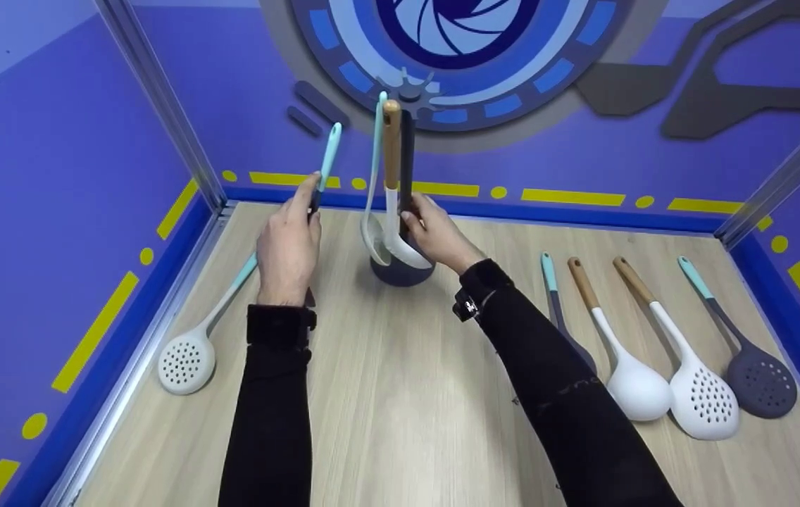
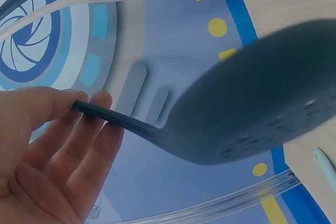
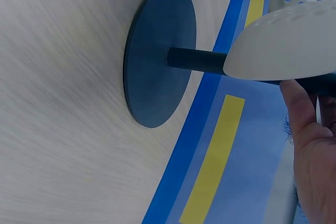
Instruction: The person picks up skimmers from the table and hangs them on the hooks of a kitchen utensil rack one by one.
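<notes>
My left hand (image 1: 289, 243) pinches a dark grey skimmer (image 2: 252, 87) by its thin neck between thumb and fingers. The skimmer's mint handle (image 1: 330, 156) points up, left of a utensil stand; its bowl is mostly hidden behind the hand in the head view. My right hand (image 1: 439, 234) grips the dark pole (image 1: 407, 151) of that stand, which has a round base (image 3: 157, 61) on the table and hooks (image 1: 410, 91) on top. From the hooks hang a wooden-handled white skimmer (image 3: 283, 45) and a mint-handled pale skimmer (image 1: 373, 236).
A pale skimmer (image 1: 187, 362) lies on the table at left. At right lie a dark mint-handled utensil (image 1: 556, 310), partly behind my right sleeve, a white ladle (image 1: 639, 387), a white skimmer (image 1: 703, 398) and a dark skimmer (image 1: 763, 380). Printed walls (image 1: 548, 169) enclose the table.
</notes>
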The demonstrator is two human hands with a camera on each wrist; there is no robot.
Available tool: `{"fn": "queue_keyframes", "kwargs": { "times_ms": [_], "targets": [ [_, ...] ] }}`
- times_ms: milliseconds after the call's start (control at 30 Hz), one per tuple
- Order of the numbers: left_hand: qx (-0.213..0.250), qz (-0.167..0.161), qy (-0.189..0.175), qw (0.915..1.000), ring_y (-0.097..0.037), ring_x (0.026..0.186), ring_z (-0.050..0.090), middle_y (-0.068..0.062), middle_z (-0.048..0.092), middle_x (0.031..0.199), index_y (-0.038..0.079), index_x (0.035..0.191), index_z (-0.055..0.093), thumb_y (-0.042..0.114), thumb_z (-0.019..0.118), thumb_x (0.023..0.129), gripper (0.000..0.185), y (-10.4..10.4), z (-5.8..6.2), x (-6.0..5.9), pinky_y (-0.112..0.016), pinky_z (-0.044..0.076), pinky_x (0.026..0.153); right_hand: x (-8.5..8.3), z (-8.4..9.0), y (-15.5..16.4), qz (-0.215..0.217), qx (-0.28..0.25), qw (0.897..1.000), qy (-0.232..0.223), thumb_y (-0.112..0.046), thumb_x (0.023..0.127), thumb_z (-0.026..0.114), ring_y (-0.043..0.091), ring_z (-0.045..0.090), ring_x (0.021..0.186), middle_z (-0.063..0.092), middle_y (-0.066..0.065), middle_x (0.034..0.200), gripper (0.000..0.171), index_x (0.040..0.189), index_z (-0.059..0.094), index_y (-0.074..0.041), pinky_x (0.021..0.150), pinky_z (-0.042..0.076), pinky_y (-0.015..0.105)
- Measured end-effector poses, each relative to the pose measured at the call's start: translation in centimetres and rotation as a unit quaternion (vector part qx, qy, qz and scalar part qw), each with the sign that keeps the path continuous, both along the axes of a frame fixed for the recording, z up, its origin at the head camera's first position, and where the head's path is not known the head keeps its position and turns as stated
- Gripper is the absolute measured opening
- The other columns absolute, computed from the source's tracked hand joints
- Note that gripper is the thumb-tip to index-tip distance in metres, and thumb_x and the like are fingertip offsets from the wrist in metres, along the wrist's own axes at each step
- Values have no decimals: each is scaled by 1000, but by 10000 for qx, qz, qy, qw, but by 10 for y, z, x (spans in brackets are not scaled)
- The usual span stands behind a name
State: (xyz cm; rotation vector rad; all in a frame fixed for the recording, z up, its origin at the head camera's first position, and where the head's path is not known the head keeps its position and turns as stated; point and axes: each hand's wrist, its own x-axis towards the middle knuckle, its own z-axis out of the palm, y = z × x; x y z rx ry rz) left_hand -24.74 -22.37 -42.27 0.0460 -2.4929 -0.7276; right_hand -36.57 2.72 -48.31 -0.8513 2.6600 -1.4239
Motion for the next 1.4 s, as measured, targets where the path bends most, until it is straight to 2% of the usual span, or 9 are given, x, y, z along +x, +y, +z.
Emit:
{"fn": "queue_keyframes", "kwargs": {
  "times_ms": [167, 567, 900, 1167, 1300, 1400],
  "targets": [
    [166, -85, -13, 9998, -46, 120, 84, -22, 83, 143, 25, 175, 56, 7, 70, 117, 62, 1, 1, -3, -61, 70, 91, -1, 0, 0, -5, -18, 10000, 36, -10, 124, 52, 36, 69, 126, 68, 24, 138, 24, 142, 62, 3, 113, 59, 52],
    [445, -266, 125, 9986, -45, 139, 76, -25, 75, 153, 20, 177, 53, 4, 67, 118, 63, 1, 1, -10, -58, 67, 113, -2, -1, 1, 54, -33, 10000, 51, -10, 124, 51, 38, 69, 131, 67, 25, 139, 24, 141, 61, 4, 119, 59, 54],
    [473, -160, 66, 9987, -42, 142, 75, -21, 71, 161, 23, 179, 51, 6, 66, 119, 64, 3, 3, -14, -55, 67, 113, -3, -2, 1, 30, -54, 10000, 45, -8, 124, 52, 37, 70, 129, 68, 24, 138, 23, 140, 62, 4, 115, 60, 53],
    [481, -203, 54, 9986, -41, 143, 74, -21, 72, 159, 22, 178, 51, 6, 65, 119, 63, 5, 7, -19, -55, 67, 113, -2, -2, 0, 21, -79, 10000, 35, -9, 124, 52, 34, 69, 124, 67, 21, 134, 22, 139, 62, 2, 113, 59, 51],
    [483, -240, 80, 9985, -41, 141, 76, -21, 73, 157, 24, 178, 52, 5, 65, 119, 63, 7, 10, -23, -56, 68, 108, -1, -1, 0, -1, -28, 10000, 41, -10, 124, 52, 33, 68, 120, 66, 20, 132, 22, 139, 62, 2, 110, 58, 50],
    [462, -266, 87, 9985, -41, 133, 78, -20, 74, 152, 25, 178, 52, 5, 66, 119, 64, 10, 13, -26, -56, 70, 101, -1, -1, 1, 22, 26, 10000, -2, -11, 125, 51, 32, 66, 119, 65, 20, 132, 23, 141, 61, 1, 108, 58, 48]
  ]
}}
